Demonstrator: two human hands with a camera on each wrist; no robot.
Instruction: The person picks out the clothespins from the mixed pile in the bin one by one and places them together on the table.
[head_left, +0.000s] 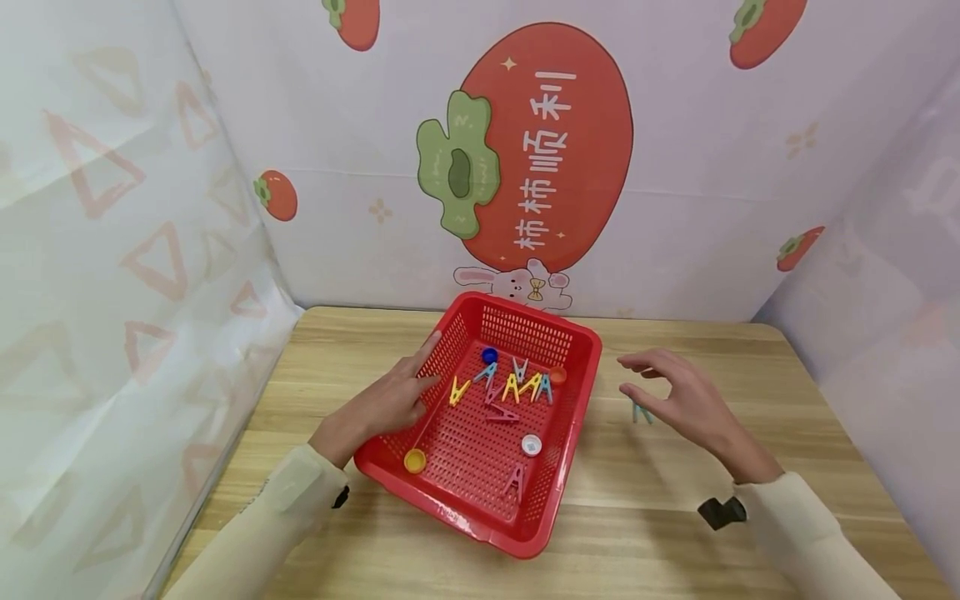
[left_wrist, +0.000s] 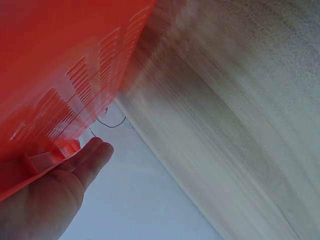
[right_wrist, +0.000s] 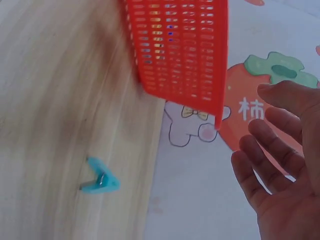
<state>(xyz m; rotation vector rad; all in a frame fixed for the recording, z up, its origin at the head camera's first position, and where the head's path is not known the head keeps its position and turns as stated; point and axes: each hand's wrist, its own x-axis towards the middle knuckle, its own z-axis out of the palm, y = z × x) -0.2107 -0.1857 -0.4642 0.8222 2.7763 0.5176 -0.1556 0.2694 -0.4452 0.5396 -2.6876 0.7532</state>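
Fingers of my left hand [head_left: 392, 402] gripped the left rim of the red basket [head_left: 442, 507], where colored clothespins [head_left: 511, 387] and round caps [head_left: 415, 461] lay. My right hand [head_left: 686, 400], fingers loosely parted and holding nothing, hovered above the counter [head_left: 645, 533], near a teal clothespin [right_wrist: 107, 183] right of the basket.

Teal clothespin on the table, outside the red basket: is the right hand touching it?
Apart. The right wrist view shows tabletop and white backdrop between the right hand and the teal clothespin.
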